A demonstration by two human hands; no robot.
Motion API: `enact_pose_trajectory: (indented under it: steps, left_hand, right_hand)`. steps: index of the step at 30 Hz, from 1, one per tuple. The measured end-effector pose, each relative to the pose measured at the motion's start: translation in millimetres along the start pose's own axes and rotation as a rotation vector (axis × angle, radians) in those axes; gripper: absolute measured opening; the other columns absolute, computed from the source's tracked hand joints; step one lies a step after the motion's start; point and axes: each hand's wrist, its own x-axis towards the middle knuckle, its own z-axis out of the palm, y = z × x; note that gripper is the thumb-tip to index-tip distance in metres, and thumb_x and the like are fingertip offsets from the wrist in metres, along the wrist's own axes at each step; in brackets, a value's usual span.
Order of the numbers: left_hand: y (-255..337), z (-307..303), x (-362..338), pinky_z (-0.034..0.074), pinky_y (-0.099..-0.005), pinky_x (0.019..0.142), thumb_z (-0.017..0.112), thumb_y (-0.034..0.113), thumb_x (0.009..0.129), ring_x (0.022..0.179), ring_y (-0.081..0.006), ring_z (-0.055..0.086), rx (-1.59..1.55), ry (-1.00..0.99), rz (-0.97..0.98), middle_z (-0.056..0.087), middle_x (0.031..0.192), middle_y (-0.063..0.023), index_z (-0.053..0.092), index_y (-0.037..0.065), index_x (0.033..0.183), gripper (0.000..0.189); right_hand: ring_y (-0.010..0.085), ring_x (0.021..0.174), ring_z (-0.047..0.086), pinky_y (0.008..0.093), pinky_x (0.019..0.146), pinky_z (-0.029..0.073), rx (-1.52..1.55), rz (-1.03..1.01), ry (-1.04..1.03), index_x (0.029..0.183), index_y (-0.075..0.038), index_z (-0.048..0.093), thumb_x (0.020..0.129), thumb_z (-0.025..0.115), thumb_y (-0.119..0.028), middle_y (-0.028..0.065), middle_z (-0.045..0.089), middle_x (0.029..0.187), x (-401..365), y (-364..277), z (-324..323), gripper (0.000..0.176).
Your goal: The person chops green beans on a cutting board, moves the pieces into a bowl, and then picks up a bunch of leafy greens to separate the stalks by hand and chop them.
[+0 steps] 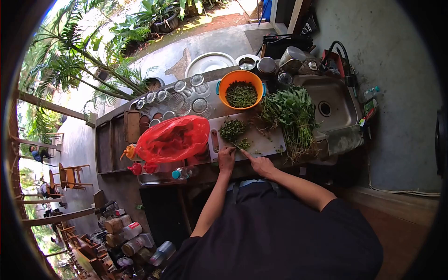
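Knife [237,146] gripped in closed right hand [262,166], left hand [227,158] half-curled, hold unclear, flat white board [269,141], chopped leafy greens [232,129], crinkled red bag [173,140]

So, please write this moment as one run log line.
left hand: at cutting board edge | right hand: holding knife | chopped greens: on board | orange bowl: holds greens

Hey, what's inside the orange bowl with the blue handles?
Inside the orange bowl is a heap of small, dark green leafy pieces. The heap covers the bottom, so whether anything else lies beneath it can't be seen.
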Motion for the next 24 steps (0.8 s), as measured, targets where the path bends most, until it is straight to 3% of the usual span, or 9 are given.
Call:
enact_pose_trajectory:
  steps: [8,24]
  left_hand:
    - [5,0,4,0.051,-0.0408,0.074,0.071,0.006,0.082,0.081,-0.0330,0.065,-0.050,-0.007,-0.023,0.065,0.084,-0.0152,0.075,0.003,0.088,0.008]
    - [7,-2,0,0.050,-0.0402,0.078,0.066,0.002,0.083,0.089,-0.0330,0.063,0.076,0.006,0.181,0.062,0.092,-0.0161,0.072,-0.001,0.096,0.015]
  right_hand:
    - [0.0415,0.071,0.067,0.0549,0.072,0.054,-0.042,0.046,-0.170,0.157,-0.034,0.014,0.091,0.049,-0.016,0.0216,0.067,0.078,-21,-3,-42,0.076]
    - [0.0426,0.076,0.066,0.0536,0.075,0.053,-0.040,0.094,-0.178,0.157,-0.029,0.019,0.093,0.049,-0.017,0.0229,0.067,0.081,-15,-19,-49,0.071]
